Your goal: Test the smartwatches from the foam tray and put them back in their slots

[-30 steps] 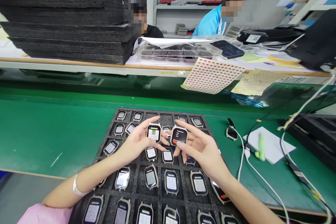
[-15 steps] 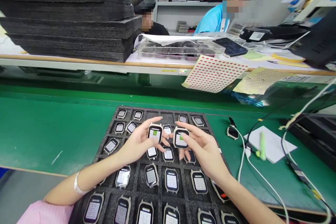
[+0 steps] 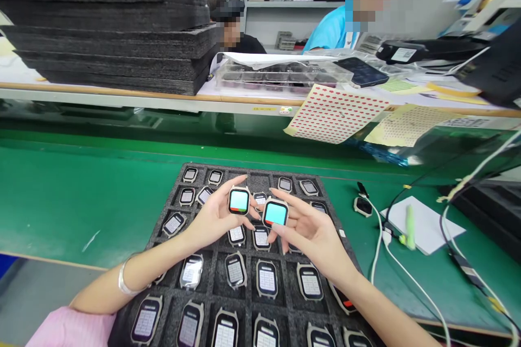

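Observation:
Over a dark foam tray (image 3: 211,246), my left hand (image 3: 215,211) is closed around a strapless smartwatch (image 3: 239,201). A second smartwatch (image 3: 275,214) is gripped in my right hand (image 3: 311,230), its thumb at the lower edge of the screen. Both lit screens show cyan with a band of red along the bottom; some green shows on the left one. The two watches are side by side, slightly apart. Beneath them, several more watch bodies lie face up in the tray's compartments, most with white list screens, such as the watch (image 3: 267,278) below my hands.
Stacked black foam trays (image 3: 109,27) stand on the shelf (image 3: 163,98) ahead. A dotted sticker sheet (image 3: 336,114) hangs from its edge. On the green bench right, another watch (image 3: 362,206), white cables (image 3: 376,249) and white paper (image 3: 431,227) lie. Two people are beyond the shelf.
Both held watches' screens have switched from a white list with a green cell to cyan with red below. My right thumb has slid down from mid-screen to the lower edge.

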{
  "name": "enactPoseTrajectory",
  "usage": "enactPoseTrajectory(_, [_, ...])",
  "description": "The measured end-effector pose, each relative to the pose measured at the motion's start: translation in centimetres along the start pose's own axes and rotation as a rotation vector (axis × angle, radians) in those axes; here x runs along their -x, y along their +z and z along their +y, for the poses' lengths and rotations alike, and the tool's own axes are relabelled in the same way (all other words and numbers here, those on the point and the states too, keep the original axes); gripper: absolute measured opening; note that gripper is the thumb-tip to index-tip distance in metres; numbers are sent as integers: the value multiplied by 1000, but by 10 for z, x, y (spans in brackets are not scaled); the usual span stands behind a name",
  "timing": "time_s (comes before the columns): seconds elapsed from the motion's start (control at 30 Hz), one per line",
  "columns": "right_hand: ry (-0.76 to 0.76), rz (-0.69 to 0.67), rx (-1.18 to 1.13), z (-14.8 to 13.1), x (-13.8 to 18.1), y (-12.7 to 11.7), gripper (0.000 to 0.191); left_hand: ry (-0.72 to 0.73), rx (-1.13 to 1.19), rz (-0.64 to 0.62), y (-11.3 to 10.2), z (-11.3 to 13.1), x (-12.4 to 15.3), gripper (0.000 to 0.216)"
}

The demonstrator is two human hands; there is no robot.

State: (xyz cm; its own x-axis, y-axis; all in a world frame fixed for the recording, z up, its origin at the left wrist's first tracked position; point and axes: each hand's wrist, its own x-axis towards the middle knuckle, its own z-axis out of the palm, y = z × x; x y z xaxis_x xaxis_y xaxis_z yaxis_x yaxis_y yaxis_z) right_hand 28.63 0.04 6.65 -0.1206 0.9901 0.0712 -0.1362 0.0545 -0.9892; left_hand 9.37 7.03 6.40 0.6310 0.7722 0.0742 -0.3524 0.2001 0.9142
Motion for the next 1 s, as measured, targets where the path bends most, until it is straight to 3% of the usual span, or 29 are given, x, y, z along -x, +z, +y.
enactPoseTrajectory(0.27, [-8, -66, 189, -2, -7, -7, 61, -39, -9, 1, -3, -4, -1, 80])
enactPoseTrajectory(0.33, [-38, -76, 385, 5, -25, -18, 59, -39, -25, -18, -5, -6, -2, 88])
enactPoseTrajectory(0.4, [-120, -59, 762, 16, -50, -32, 52, -37, -52, -38, -9, -9, -5, 94])
enactPoseTrajectory(0.47, [-144, -35, 913, 29, -78, -46, 45, -31, -107, -60, -15, -11, -10, 92])
enactPoseTrajectory(0.57, [-184, -53, 1102, 42, -111, -59, 39, 59, -475, -76, -31, -14, -28, 75])
enactPoseTrajectory(0.63, [-195, -107, 1209, 46, -121, -63, 42, 164, -900, -53, -44, -15, -45, 57])
enactPoseTrajectory(0.7, [-188, -163, 1302, 44, -122, -66, 45, 211, -1121, -34, -57, -17, -65, 44])
enactPoseTrajectory(0.87, [-119, -237, 1469, 25, -109, -84, 45, 224, -1365, -112, -79, -29, -104, 39])
enactPoseTrajectory(1.0, [-42, -230, 1563, 10, -96, -107, 32, 200, -1487, -213, -85, -33, -107, 46])
